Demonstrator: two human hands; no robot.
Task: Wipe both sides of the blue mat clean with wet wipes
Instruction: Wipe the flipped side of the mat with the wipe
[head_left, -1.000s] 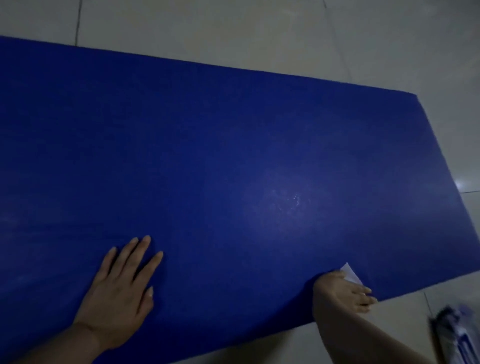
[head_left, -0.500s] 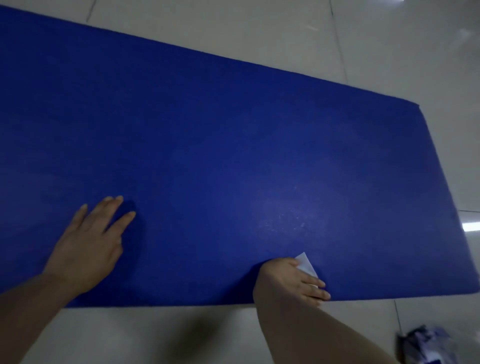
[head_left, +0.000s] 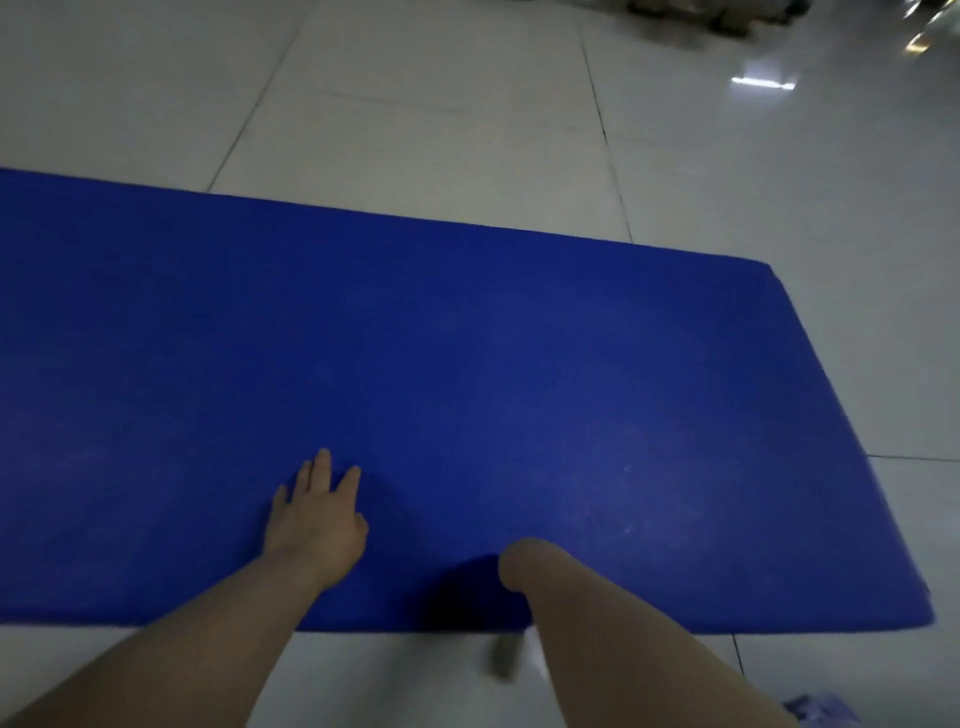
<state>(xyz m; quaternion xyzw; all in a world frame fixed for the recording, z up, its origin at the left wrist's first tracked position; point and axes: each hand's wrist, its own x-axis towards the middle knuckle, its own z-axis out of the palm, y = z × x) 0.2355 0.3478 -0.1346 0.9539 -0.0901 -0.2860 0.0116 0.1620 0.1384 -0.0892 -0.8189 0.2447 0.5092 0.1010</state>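
Observation:
The blue mat (head_left: 467, 364) lies flat on the tiled floor and runs off the left edge of the view. My left hand (head_left: 317, 514) rests palm down on the mat near its front edge, fingers straight and spread. My right hand (head_left: 519, 566) shows only as a rounded back over the mat's front strip. Its fingers are tucked under the wrist and hidden. A white sliver of the wet wipe (head_left: 534, 647) shows under my right forearm, just off the mat's front edge. Whether the fingers hold it is hidden.
Pale glossy floor tiles (head_left: 415, 104) surround the mat. A crumpled purplish wipe pack (head_left: 821, 714) lies on the floor at the bottom right. Dark blurred clutter (head_left: 701, 15) sits at the far top right.
The view has tilted up, so more floor shows beyond the mat. My left hand moved right along the front strip. My right hand pulled back over the front edge and its fingers went out of sight.

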